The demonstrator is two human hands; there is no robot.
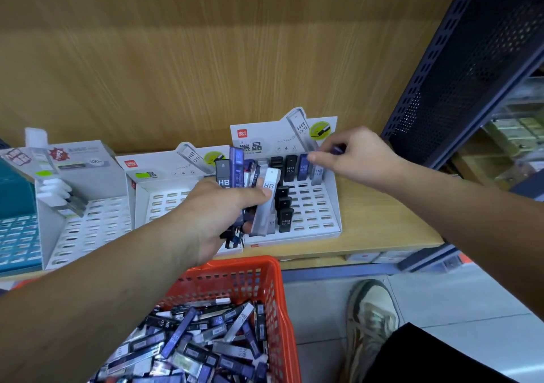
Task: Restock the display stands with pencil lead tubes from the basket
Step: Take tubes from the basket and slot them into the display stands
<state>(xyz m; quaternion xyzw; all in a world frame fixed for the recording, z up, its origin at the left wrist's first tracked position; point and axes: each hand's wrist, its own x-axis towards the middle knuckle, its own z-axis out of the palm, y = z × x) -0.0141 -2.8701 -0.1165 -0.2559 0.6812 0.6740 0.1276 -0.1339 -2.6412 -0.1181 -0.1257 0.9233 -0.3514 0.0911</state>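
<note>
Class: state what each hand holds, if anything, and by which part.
Left hand grips a bunch of tubes around their middles. Right hand pinches one blue tube in its fingers over the right stand; which part is too blurred to tell.

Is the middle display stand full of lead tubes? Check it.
No: the middle display stand shows rows of empty slots beside the left hand.

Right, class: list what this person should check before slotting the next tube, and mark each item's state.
1. Right hand pinches a tube: ok.
2. Right stand has free slots: ok.
3. Left hand grips the spare bunch: ok.
4. Basket has more tubes: ok.
5. Tube's grade matches that row: cannot tell, blurred.
</note>
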